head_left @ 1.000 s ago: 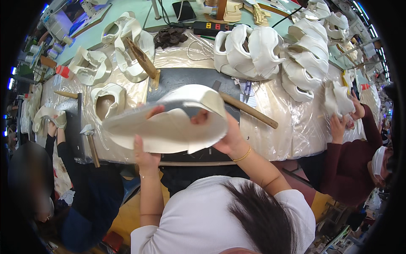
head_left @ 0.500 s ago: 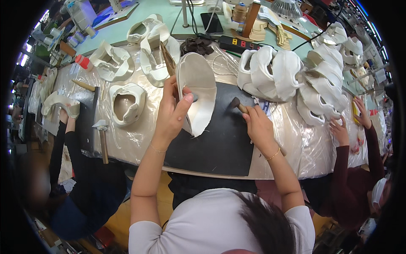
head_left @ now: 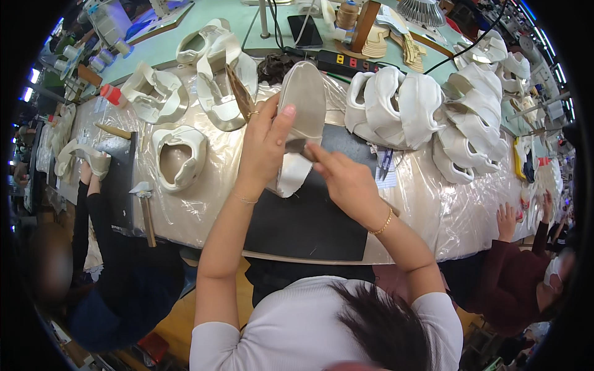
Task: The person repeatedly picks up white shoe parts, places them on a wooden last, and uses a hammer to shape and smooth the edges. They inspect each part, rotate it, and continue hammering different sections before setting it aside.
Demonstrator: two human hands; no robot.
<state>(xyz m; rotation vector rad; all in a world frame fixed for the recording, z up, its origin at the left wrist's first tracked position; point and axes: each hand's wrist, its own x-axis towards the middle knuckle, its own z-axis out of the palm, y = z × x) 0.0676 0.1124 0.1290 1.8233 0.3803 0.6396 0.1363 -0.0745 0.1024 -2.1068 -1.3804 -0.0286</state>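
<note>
Gripping a white shoe upper (head_left: 301, 117) upright at frame centre, the left hand (head_left: 266, 142) steadies it above the black mat (head_left: 309, 216) while the right hand (head_left: 343, 176) pinches its lower edge; a loosened grip could let it slip onto the desk (head_left: 204, 204).

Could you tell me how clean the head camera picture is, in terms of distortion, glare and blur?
Head view: fisheye bends the table edge toward a black rim; glare on the plastic sheet; the left hand, right hand and held shoe are sharp.
</note>
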